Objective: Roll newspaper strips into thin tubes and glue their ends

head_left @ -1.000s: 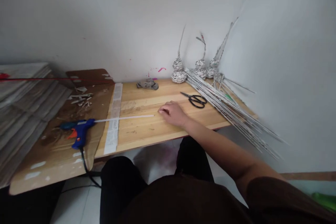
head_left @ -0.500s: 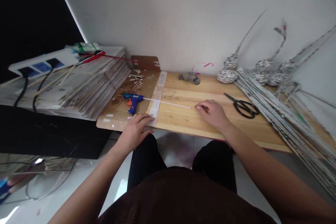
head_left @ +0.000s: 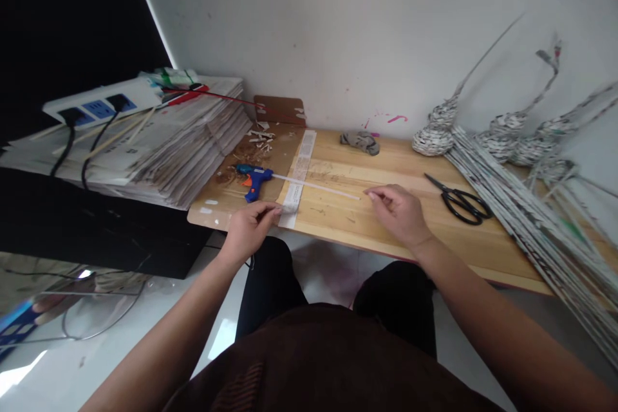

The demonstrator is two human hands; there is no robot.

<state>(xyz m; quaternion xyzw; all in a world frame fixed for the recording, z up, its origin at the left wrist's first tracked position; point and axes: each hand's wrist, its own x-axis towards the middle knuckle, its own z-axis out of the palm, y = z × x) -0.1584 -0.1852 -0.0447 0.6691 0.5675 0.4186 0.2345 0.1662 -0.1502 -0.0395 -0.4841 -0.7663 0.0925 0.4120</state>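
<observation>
Note wooden table [head_left: 338, 222] across middle, w/ paper stack [head_left: 193, 141] piled far left, prob. for storage. See paper sticks [head_left: 514, 206] bundled at right, jutting past near edge, likely to hamper reach there. Find cardboard [head_left: 222, 206] at left, presumably to catch glue drips; woven gourds [head_left: 432, 138] far right, prob. set aside. Note scissors [head_left: 461, 203] just right of right hand [head_left: 398, 212]. See thumb + index tips v. close there, beside free end of glue stick [head_left: 316, 187]; likewise on left hand [head_left: 253, 222], by near end of paper strip [head_left: 293, 194]. Can't tell re contact or anything thin in either pinch. Find glue gun [head_left: 258, 181] on cardboard, beyond left hand, nozzle leftward, prob. for stick access from right. Spot grey cloth [head_left: 360, 141] far back, paper scraps [head_left: 261, 136] far left.
</observation>
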